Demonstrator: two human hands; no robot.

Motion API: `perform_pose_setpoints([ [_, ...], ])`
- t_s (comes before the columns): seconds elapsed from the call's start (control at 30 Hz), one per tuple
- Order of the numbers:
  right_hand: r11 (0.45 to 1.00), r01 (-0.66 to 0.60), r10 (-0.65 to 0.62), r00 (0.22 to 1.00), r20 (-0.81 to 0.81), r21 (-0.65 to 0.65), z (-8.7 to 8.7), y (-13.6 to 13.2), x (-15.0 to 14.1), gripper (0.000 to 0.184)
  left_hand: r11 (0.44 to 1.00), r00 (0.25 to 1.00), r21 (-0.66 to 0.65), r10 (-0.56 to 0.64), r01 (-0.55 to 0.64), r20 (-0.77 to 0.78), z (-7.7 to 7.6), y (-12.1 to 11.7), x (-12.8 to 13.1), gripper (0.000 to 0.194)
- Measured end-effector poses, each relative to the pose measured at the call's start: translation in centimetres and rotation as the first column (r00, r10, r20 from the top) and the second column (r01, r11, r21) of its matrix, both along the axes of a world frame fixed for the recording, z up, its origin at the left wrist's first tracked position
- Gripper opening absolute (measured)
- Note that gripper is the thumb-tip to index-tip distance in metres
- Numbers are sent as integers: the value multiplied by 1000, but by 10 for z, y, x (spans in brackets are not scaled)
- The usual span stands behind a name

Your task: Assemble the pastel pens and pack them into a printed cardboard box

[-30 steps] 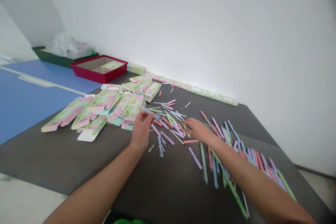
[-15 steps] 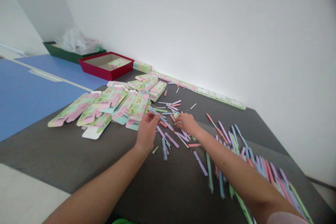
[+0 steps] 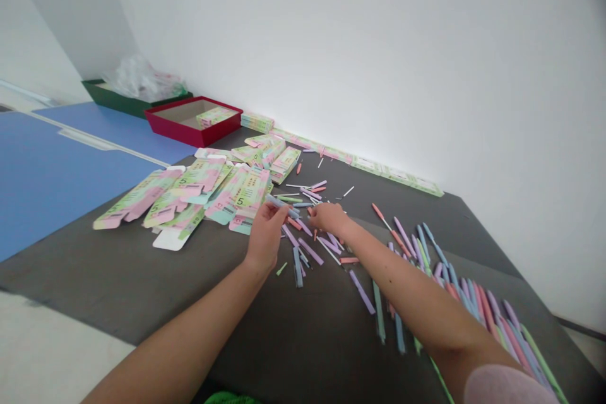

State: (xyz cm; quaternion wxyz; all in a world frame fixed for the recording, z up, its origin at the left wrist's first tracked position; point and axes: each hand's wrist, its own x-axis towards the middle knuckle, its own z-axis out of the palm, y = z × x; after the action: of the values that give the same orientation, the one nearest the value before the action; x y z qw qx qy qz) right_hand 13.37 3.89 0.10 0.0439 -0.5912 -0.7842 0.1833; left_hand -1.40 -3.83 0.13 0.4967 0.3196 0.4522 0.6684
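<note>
Left hand (image 3: 266, 233) closed in a pinch on a pale blue pen (image 3: 280, 203), which is held between thumb and fingertips and tilts across the top of the fingers toward the right hand (image 3: 329, 218). Right fingers (image 3: 318, 213) curled, tips down just beside the left hand, at the edge of a loose heap of pastel pens and thin white sticks (image 3: 303, 233); whether they grip anything cannot be told. Heap lying under and between both hands. Further right, longer pens in pink, lilac, blue and green (image 3: 454, 303) fanned out, well apart from the hands, near a pink sleeve (image 3: 511, 386). Left of the hands, flat printed cartons marked "5" (image 3: 239, 199) overlapping on a dark grey table (image 3: 118, 278). Far corner: red box (image 3: 180, 129) holding one carton, beside a green tray (image 3: 113, 104) and a blue surface (image 3: 71, 170).
</note>
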Motion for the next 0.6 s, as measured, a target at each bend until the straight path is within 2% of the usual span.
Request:
perform_pose_setpoints([
  [0.1,997,9,-25,973,-229,-72,15,-6,16,21,1000,1000,-3,-8,8,5,-1,0,1,13],
  [0.23,987,8,-92,853,-513,-163,29,-27,34,25,1000,999,-3,1,-1,49,-6,-1,2,9],
  [0.3,977,1,-132,787,-602,-212,31,-39,38,23,999,996,-8,41,-42,-73,-11,2,-3,12],
  [0.33,972,-4,-151,758,-634,-236,31,-44,40,22,998,977,-1,63,-65,-205,-13,5,-6,13],
  [0.37,966,-8,-170,733,-659,-258,30,-49,41,21,997,919,16,75,-75,-388,-15,9,-11,15],
  [0.4,961,-10,-188,711,-678,-277,30,-52,41,20,998,809,38,67,-55,-584,-16,14,-15,15],
  [0.47,953,-8,-218,674,-706,-302,28,-58,42,19,998,497,38,6,54,-868,-16,26,-23,16],
  [0.5,951,-5,-229,658,-717,-308,27,-60,42,19,994,389,15,-29,110,-921,-16,33,-26,16],
  [0.53,951,1,-237,644,-728,-310,26,-61,42,18,988,316,-13,-63,156,-947,-15,40,-28,16],
  [0.6,952,12,-247,621,-744,-306,25,-64,42,19,972,245,-69,-125,226,-961,-15,53,-28,13],
])
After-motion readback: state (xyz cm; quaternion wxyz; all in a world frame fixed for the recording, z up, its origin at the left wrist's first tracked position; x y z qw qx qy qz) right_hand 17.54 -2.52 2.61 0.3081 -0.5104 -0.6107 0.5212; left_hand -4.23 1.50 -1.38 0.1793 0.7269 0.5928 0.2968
